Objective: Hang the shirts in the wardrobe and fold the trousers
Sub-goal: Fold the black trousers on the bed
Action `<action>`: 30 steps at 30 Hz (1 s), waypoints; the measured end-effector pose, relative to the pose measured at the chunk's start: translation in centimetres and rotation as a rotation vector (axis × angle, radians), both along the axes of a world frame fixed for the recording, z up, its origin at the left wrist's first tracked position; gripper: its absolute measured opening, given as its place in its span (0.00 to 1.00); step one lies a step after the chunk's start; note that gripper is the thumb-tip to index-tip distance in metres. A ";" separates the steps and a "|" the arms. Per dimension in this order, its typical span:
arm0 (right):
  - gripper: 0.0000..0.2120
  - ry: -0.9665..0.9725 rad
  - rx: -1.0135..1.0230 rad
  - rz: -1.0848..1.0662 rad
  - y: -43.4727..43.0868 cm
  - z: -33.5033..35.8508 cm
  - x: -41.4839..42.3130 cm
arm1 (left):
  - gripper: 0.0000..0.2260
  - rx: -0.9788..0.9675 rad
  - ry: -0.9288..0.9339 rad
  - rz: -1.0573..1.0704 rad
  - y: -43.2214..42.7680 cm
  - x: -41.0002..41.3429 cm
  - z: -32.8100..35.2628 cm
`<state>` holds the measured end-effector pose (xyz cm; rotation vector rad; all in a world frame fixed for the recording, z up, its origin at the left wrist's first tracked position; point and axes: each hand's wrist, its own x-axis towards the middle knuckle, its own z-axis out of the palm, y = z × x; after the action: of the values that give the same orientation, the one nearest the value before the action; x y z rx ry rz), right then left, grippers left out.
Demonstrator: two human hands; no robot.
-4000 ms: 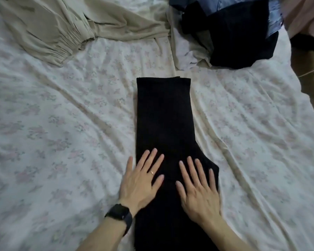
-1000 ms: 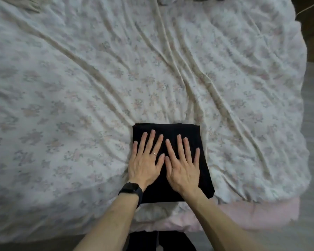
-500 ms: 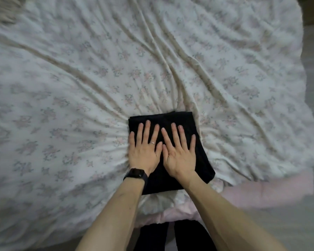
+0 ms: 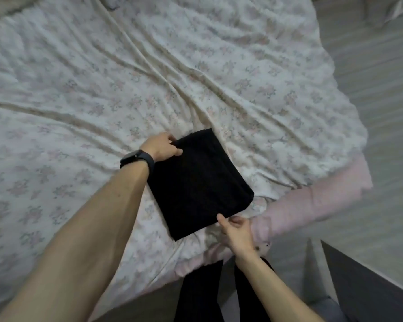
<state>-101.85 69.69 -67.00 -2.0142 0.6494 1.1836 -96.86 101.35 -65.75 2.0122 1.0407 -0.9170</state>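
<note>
Head view: we look down on one bed, its floral sheet (image 4: pixel 98 89) creased in long ridges, with one pink layer (image 4: pixel 312 201) showing under the sheet at the near right edge. One pair of black trousers (image 4: pixel 200 184), folded into a single compact rectangle, lies on the sheet close to that near edge and sits turned at an angle to it. We count two hands on it, at opposite corners. Our left hand (image 4: pixel 162 146) pinches the far left corner, thumb on top and fingers curled at the fold. Our right hand (image 4: pixel 236 231) grasps the near edge by the right corner, thumb resting on the black cloth and fingers bent beneath. One dark watch (image 4: pixel 137 159) wraps the left wrist. Below the bed edge we see our two legs (image 4: pixel 200 293) in dark cloth, grey floor (image 4: pixel 370 77) to the right, and one dark panel (image 4: pixel 370 289) at the lower right corner.
</note>
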 end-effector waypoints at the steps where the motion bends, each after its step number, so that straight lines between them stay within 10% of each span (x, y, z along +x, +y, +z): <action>1: 0.32 0.027 0.034 -0.012 0.0 -0.3 0.3 | 0.26 -0.018 0.013 0.006 0.3 0.1 -0.1; 7: 0.16 -0.184 0.027 0.076 0.8 1.9 3.4 | 0.14 -0.108 -0.075 0.189 0.5 -3.2 2.1; 12: 0.10 -0.410 0.138 0.361 5.8 6.2 10.6 | 0.16 -0.272 -0.274 0.772 -0.9 -12.1 4.6; 18: 0.15 -0.537 0.129 0.936 14.9 5.7 16.0 | 0.14 -0.321 -0.443 1.285 -6.2 -16.4 2.9; 30: 0.40 -0.327 0.201 0.941 12.6 2.5 14.9 | 0.27 -0.608 -0.500 1.416 -4.5 -18.7 -0.4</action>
<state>-86.99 82.31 -64.50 -2.3030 -0.6384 1.2744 -115.56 96.90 -66.18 0.5790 1.2926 0.0820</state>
